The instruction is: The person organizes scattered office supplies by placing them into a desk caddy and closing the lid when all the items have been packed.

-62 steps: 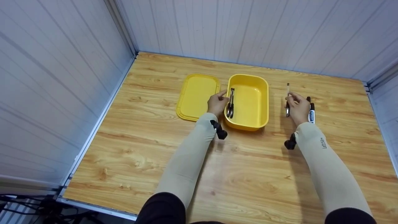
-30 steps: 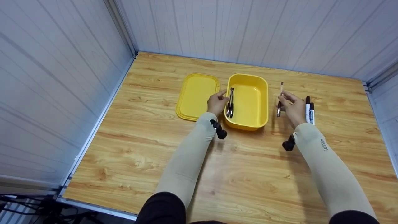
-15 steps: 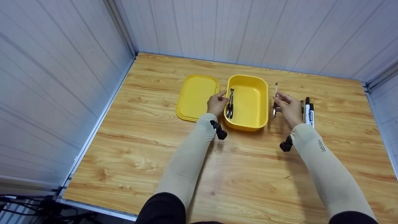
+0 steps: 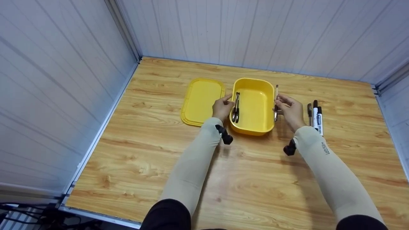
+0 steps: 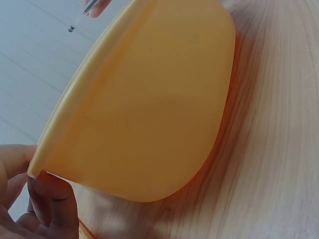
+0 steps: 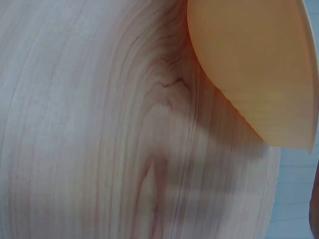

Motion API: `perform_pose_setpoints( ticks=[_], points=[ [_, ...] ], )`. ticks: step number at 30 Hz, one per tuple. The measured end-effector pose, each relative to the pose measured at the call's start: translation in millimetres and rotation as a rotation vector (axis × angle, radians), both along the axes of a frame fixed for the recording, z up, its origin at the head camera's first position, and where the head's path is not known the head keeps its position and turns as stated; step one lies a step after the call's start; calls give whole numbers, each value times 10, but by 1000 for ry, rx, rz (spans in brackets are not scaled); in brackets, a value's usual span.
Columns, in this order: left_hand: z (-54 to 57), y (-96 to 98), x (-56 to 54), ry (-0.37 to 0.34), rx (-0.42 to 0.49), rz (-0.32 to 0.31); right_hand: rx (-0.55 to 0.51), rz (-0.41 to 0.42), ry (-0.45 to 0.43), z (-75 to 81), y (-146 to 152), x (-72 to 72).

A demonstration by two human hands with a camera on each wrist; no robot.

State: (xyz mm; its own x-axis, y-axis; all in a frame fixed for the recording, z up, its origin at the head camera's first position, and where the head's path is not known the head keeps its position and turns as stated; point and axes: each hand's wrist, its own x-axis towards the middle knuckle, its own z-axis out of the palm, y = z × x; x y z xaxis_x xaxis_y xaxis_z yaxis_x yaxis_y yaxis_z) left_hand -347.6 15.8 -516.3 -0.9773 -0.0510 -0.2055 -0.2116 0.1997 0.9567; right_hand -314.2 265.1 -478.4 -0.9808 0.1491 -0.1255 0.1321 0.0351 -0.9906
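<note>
My left hand (image 4: 221,108) pinches the left rim of a yellow plastic box (image 4: 255,110); the left wrist view shows thumb and fingers (image 5: 57,191) on either side of that rim. Two dark-ended pens (image 4: 235,114) lie side by side in the box along its left wall. A pen with a clear barrel and dark end (image 4: 275,114) is held between thumb and fingers of my right hand (image 4: 291,110), level with the box's right rim. In the right wrist view the box wall (image 6: 254,69) fills the upper right, and only a sliver of hand shows.
A yellow lid (image 4: 203,100) lies flat left of the box. Right of my right hand, another pen (image 4: 309,111) lies beside two white markers with black caps (image 4: 315,113). Pale panel walls (image 4: 204,32) close off the back and sides of the wooden table (image 4: 249,179).
My right hand has carried the pen leftward from beside the markers to the box's right rim, uncovering the pen and markers on the table. The left hand stays at the rim.
</note>
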Motion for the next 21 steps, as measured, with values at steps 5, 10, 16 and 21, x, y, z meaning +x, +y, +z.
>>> perform_pose_setpoints(
  ticks=[5,10,16,21],
  points=[
    [-18,-2,-3,7,-3,6,68,21,-9,-17,-29,-9],
    [-41,-5,-5,38,-14,8,76,44,-5,15,-86,25],
    [-34,-4,-9,34,-13,3,68,46,-18,62,-163,41],
    [-12,1,-4,23,0,2,101,50,-37,-2,-172,-23]
  ],
)
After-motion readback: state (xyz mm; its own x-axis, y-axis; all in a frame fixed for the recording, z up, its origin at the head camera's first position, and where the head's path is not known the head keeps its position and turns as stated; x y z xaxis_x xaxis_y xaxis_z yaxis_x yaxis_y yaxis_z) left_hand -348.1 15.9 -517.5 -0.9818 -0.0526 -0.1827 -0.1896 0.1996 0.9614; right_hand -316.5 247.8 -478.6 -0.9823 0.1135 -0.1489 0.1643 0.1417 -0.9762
